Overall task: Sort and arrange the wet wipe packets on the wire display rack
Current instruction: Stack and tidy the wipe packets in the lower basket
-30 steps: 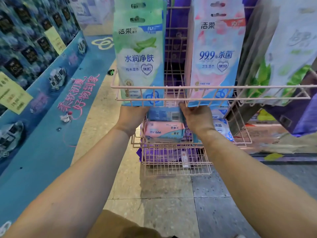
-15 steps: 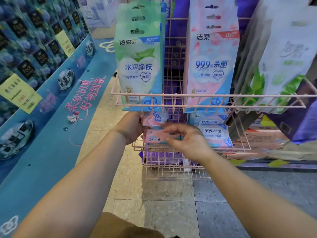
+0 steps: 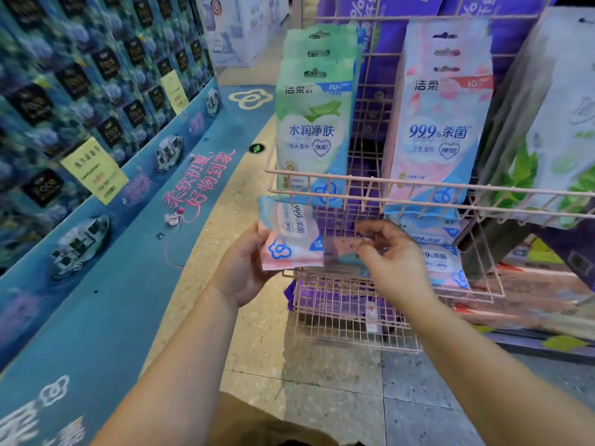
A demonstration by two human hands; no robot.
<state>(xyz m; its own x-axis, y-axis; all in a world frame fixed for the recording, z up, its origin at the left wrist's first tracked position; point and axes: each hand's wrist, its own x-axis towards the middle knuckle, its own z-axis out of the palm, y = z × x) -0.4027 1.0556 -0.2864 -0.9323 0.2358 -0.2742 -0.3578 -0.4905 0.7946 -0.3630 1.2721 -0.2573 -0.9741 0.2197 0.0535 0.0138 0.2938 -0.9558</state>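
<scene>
My left hand grips a pink-and-blue wet wipe packet just left of the pink wire rack, outside its middle basket. My right hand hovers in front of that basket with fingers loosely curled; whether it holds anything is hidden by blur. Behind it a pink packet lies flat in the basket, and more pink 99.9% packets are stacked to the right. Green packets and pink packets hang above.
A blue printed display wall runs along the left. A lower wire basket sits beneath, over the tiled floor. Large white-and-green packs lean at the right, purple packs behind the rack.
Both hands came out from under the top basket. My left hand has drawn a pink-and-blue packet out to the left of the rack, and my right hand has lifted slightly in front of the basket.
</scene>
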